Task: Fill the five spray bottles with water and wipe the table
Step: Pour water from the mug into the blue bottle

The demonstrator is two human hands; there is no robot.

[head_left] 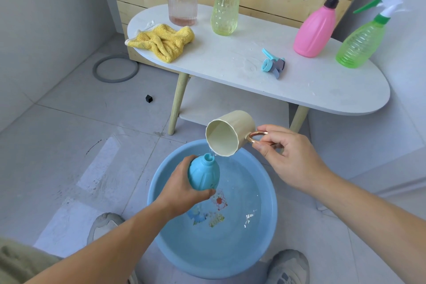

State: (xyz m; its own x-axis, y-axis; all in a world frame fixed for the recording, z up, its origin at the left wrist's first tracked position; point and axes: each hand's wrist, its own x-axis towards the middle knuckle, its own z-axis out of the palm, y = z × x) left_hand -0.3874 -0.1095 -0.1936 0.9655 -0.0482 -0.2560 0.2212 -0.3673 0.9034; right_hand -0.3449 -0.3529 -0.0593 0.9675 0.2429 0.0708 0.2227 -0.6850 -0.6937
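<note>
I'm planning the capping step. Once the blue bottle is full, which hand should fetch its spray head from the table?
Right, probably. The left hand grips the blue bottle over the basin, while the right hand holds only the cup and is nearer the spray head on the table.

From basin centre: table edge overhangs 12 o'clock; near leg at 11, far leg at 1, shelf between; held cup and blue bottle fill air over 12 o'clock rim; shoe at 8, second shoe at 5; floor open at 9. Tabletop: cloth at 11; spray head near front edge; bare lane between yellow-green bottle and pink bottle
</note>
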